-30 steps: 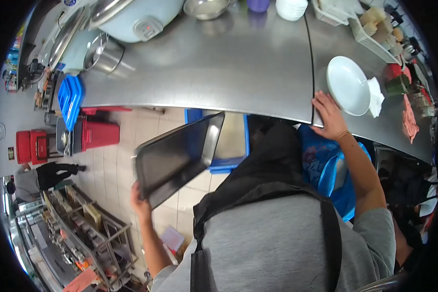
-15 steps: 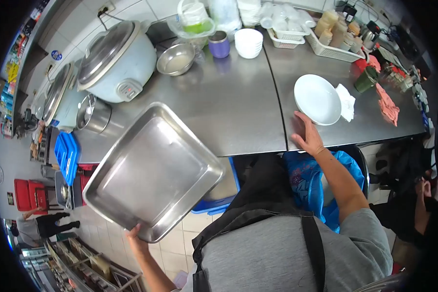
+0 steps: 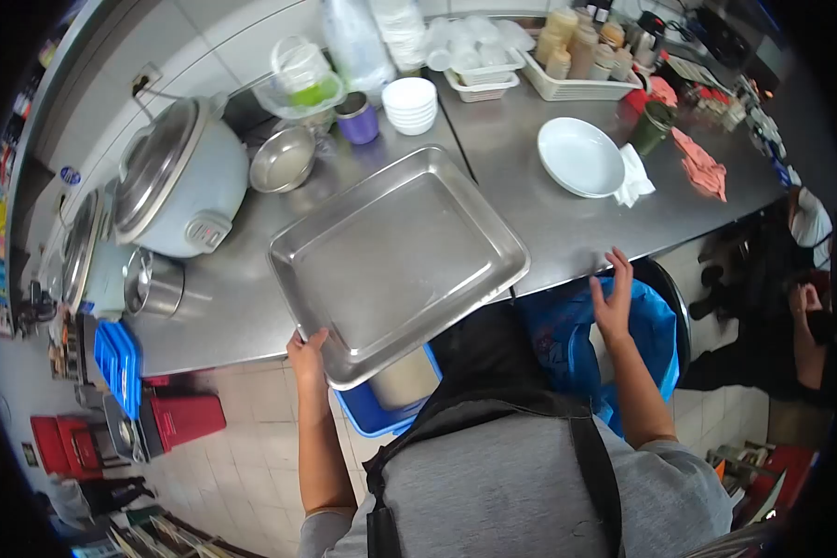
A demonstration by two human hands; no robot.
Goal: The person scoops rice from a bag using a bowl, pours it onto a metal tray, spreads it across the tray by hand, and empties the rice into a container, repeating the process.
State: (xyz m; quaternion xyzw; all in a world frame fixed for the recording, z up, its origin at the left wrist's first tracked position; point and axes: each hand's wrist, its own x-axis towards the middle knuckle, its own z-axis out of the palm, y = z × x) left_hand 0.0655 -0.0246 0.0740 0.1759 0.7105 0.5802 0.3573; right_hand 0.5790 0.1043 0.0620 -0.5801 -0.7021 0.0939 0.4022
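A rectangular steel tray (image 3: 395, 260) lies tilted across the counter's front edge, with its near corner over the floor. My left hand (image 3: 309, 358) grips that near left corner, thumb on the rim. To the right of the tray my right hand (image 3: 614, 298) hangs in the air with its fingers apart, touching nothing, above a blue bag (image 3: 656, 335). Beyond it on the steel counter (image 3: 502, 149) sits a white oval plate (image 3: 579, 156) beside a crumpled white tissue (image 3: 634, 177).
Rice cookers (image 3: 181, 186), a steel pot (image 3: 155, 284), a steel bowl (image 3: 284, 160), a purple cup (image 3: 356, 119) and stacked white bowls (image 3: 410, 105) line the counter. A blue bin (image 3: 372, 409) stands below. People are at far right (image 3: 800, 325) and lower left (image 3: 74, 502).
The tray has swung up from beside the counter and moved right over its edge, held by my left hand. My right hand has left the counter. The view has shifted.
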